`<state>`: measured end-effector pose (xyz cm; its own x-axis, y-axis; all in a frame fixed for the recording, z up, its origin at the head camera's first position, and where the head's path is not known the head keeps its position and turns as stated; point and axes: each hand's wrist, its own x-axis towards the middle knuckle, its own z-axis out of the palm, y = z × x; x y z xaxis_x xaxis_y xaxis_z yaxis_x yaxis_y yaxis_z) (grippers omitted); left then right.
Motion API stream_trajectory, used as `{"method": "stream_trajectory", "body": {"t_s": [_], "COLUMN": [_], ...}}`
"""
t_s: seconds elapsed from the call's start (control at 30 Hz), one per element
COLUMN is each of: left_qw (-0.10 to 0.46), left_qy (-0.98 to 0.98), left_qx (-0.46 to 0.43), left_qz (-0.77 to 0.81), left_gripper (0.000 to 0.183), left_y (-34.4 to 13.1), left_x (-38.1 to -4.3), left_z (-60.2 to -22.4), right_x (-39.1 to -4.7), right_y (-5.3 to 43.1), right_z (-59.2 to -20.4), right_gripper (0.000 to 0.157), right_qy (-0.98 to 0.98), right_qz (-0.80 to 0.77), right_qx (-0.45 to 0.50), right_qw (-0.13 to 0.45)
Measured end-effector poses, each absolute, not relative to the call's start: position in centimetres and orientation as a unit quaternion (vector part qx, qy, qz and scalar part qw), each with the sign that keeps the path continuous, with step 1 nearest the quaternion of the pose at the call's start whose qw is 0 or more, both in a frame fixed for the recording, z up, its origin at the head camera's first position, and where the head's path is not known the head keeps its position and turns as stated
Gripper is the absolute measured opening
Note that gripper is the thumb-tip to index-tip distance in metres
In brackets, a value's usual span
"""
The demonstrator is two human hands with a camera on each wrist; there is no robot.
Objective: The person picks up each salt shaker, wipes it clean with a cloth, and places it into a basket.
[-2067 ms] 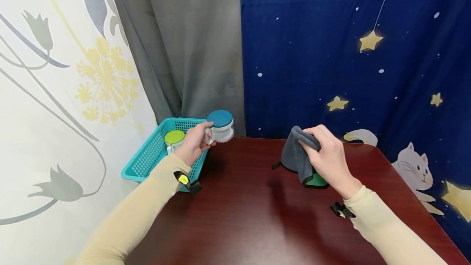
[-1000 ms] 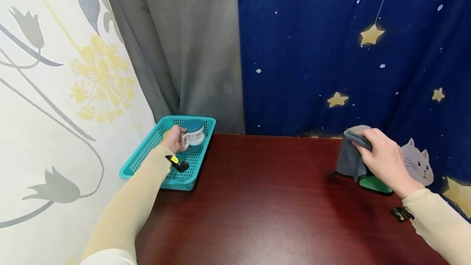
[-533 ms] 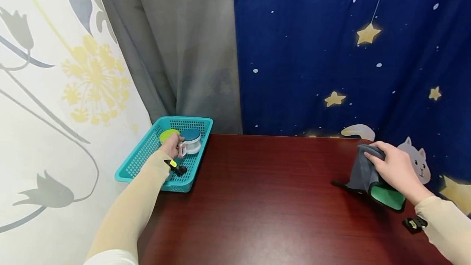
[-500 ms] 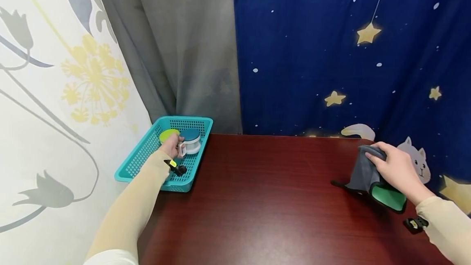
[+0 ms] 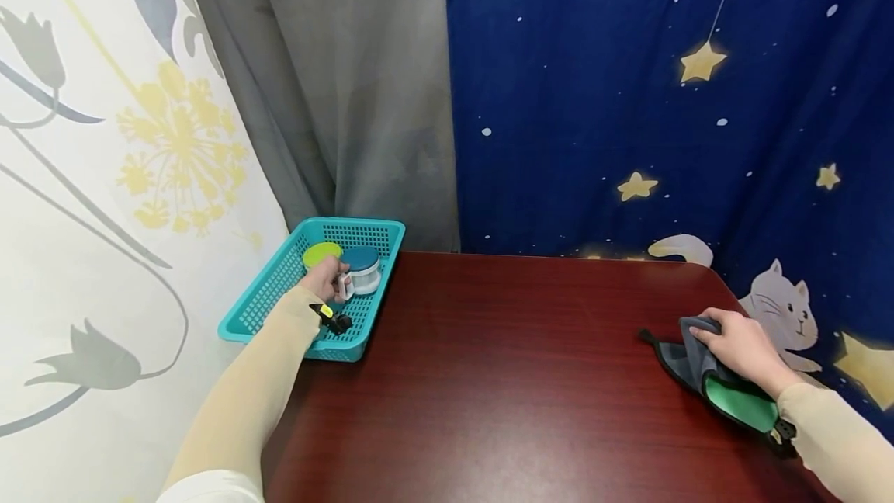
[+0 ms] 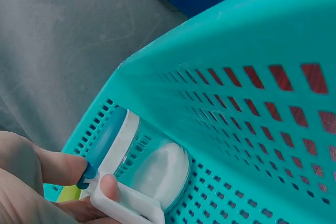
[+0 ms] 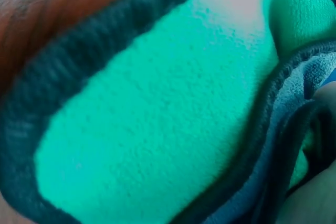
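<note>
Inside the teal basket (image 5: pixel 240 315), my left hand (image 5: pixel 323 278) grips the white handle (image 6: pixel 126 203) of a clear jar with a blue lid (image 5: pixel 361 258). In the left wrist view the thumb touches the edge of the blue lid and a finger passes through the handle. The jar stands on the basket floor, beside another jar with a lime-green lid (image 5: pixel 322 253), partly hidden by my hand. At the right of the table, my right hand (image 5: pixel 742 344) pinches a grey-and-green cloth (image 5: pixel 742 402) with dark edging, which lies bunched on the tabletop.
A dark red wooden table (image 5: pixel 517 363) spans the middle. The basket stands at its left, close to a white floral-patterned wall covering (image 5: pixel 133 254). Grey (image 5: pixel 370 99) and navy starry (image 5: pixel 559 99) curtains hang behind the table.
My left hand has carried the blue-lidded jar leftward and down into the basket, still holding its handle. The right hand has moved the cloth rightward and lowered it onto the table.
</note>
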<state>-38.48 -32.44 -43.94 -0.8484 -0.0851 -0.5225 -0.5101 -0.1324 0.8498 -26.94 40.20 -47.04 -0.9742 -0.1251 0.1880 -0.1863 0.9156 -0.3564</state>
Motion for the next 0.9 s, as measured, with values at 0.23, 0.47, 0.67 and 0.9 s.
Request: {"method": "stream_trajectory", "body": {"t_s": [0.23, 0.47, 0.67, 0.9], "left_qw": [0.148, 0.128, 0.105, 0.049], "left_qy": [0.655, 0.664, 0.674, 0.690], "left_qx": [-0.238, -0.233, -0.244, -0.279], "left_qz": [0.701, 0.699, 0.690, 0.666], "left_gripper": [0.019, 0.029, 0.036, 0.011], "left_y": [-32.6, -32.5, -32.5, -32.2], "left_x": [-38.4, -37.7, -37.3, -36.8], "left_z": [-43.8, -44.4, -44.7, -44.4], "right_x": [-27.7, -28.2, -28.8, -29.1], "right_y": [40.1, 40.0, 39.4, 39.0], "right_z": [-48.9, -50.6, -52.6, -52.0], "right_gripper": [0.034, 0.045, 0.040, 0.041], "right_qy": [-0.980, -0.987, -0.989, -0.989], "right_qz": [0.177, 0.139, 0.098, 0.097], "right_qx": [0.068, 0.063, 0.073, 0.073], "right_qw": [0.067, 0.055, 0.078, 0.079]}}
